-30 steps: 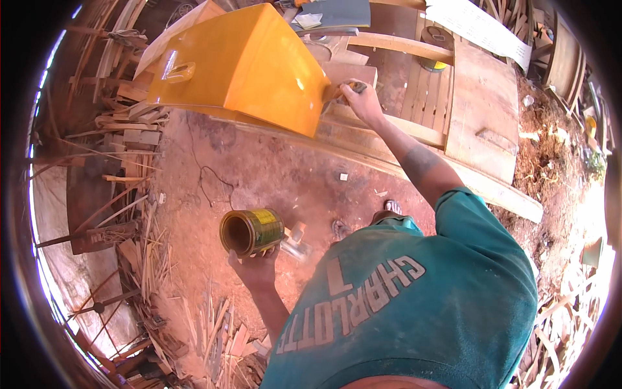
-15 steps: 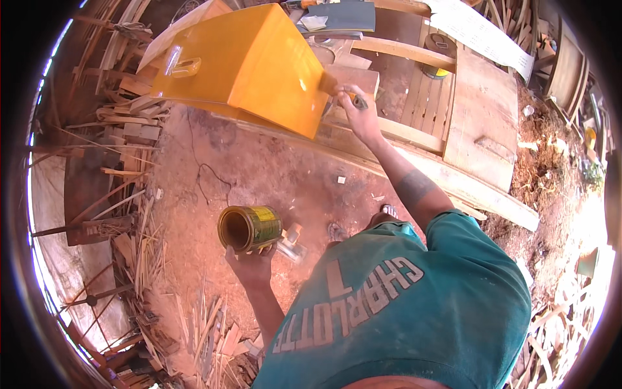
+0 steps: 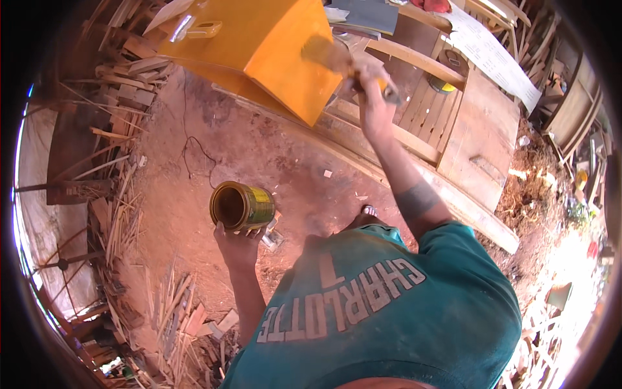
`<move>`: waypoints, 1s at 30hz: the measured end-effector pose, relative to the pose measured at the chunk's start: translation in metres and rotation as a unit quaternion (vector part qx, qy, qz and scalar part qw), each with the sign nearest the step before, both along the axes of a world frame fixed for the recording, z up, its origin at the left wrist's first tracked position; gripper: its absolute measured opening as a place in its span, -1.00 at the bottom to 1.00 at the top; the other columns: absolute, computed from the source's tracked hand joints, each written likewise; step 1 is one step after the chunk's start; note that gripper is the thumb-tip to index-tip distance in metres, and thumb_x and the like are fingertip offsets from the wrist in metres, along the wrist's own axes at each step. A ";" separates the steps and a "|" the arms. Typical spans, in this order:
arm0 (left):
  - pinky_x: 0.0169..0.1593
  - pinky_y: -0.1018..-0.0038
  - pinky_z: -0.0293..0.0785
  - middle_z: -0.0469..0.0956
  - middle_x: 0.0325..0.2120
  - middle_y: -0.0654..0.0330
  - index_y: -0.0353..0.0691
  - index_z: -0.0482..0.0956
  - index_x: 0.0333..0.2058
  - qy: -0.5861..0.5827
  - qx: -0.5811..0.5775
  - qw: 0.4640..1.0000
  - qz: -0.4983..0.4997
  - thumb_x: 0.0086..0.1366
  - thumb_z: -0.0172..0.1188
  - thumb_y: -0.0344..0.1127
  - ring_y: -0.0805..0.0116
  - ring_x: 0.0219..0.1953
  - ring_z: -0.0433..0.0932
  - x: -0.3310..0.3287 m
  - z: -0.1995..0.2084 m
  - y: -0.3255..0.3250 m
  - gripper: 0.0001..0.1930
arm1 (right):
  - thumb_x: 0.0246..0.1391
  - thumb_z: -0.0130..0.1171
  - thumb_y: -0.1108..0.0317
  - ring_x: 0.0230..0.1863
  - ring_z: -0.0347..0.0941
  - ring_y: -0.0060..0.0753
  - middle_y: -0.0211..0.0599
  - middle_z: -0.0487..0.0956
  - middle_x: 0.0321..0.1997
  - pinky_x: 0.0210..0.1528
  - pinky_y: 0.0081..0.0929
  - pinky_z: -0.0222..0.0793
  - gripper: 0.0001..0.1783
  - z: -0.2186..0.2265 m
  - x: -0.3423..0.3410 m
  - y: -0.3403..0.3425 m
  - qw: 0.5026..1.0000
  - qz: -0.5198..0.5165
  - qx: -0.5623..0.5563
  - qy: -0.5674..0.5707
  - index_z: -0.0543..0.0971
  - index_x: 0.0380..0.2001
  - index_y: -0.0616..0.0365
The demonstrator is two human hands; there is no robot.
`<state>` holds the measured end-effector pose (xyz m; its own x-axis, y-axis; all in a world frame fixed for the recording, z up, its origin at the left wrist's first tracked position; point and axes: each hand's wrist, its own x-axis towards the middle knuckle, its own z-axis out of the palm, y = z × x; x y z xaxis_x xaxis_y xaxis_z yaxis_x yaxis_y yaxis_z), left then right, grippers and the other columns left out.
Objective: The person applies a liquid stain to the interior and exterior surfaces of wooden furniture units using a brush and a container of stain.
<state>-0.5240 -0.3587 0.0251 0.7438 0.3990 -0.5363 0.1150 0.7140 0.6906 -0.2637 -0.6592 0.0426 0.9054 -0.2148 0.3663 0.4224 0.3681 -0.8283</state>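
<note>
A paintbrush is gripped in my right hand; its bristles, blurred by motion, are over the near right face of a glossy orange-yellow wooden box. Whether the bristles touch that face I cannot tell. The box sits at the upper left and has an oval cut-out in its left part. My left hand holds a round metal can from below, over the floor. The can is tilted, its open mouth facing left and its inside dark brown.
A long wooden frame with slats extends to the right of the box. On it are a second can, a grey sheet and a long white paper. Wood offcuts are heaped at left. A thin cord lies on the floor.
The brush has moved up and away from the box's right edge, onto the middle of its face. My view has shifted slightly; the can stays in my left hand.
</note>
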 end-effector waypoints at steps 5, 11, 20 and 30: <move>0.31 -0.33 0.22 0.20 0.31 -0.14 -0.08 0.26 0.34 0.008 -0.003 1.000 -0.007 0.26 0.14 0.23 -0.22 0.36 0.19 0.014 0.011 -0.003 -0.21 | 0.34 0.08 0.36 -0.33 0.52 -0.53 -0.29 0.61 -0.33 -0.23 -0.50 0.43 -0.78 -0.135 -0.004 0.019 0.979 -0.075 -0.128 0.139 0.60 -0.12 0.27; 0.36 -0.29 0.18 0.13 0.34 -0.10 -0.11 0.11 0.40 0.006 -0.059 0.996 -0.067 0.29 0.08 0.15 -0.20 0.37 0.16 0.038 -0.012 0.040 -0.19 | 0.36 0.07 0.27 -0.37 0.48 -0.51 -0.30 0.58 -0.37 -0.27 -0.48 0.39 -0.74 -0.050 -0.041 0.023 0.991 0.009 -0.036 0.129 0.59 -0.12 0.26; 0.21 0.07 0.41 0.41 0.14 0.01 -0.16 0.25 0.32 0.050 0.081 0.964 -0.248 0.37 0.12 -0.04 0.07 0.17 0.45 0.116 -0.042 0.119 -0.38 | 0.09 0.17 0.54 -0.39 0.50 -0.48 -0.19 0.61 -0.35 -0.30 -0.51 0.41 -0.88 0.049 -0.129 0.112 0.959 0.072 -0.273 0.004 0.61 -0.28 0.29; 0.08 0.38 0.49 0.52 -0.03 0.04 -0.39 0.24 0.29 -0.021 0.130 0.923 -0.361 0.21 0.38 -0.18 0.29 0.03 0.55 0.154 -0.001 0.176 -0.23 | 0.14 0.31 0.35 -0.38 0.66 -0.37 -0.15 0.70 -0.42 -0.27 -0.45 0.53 -0.82 0.084 -0.096 0.261 0.849 0.108 -0.510 0.080 0.66 -0.32 0.29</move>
<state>-0.3698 -0.1831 0.0241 0.8840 -0.0982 -0.4571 0.4658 0.2708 0.8425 -0.3598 -0.3978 0.1263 0.9390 0.3183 0.1306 0.2884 -0.5214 -0.8031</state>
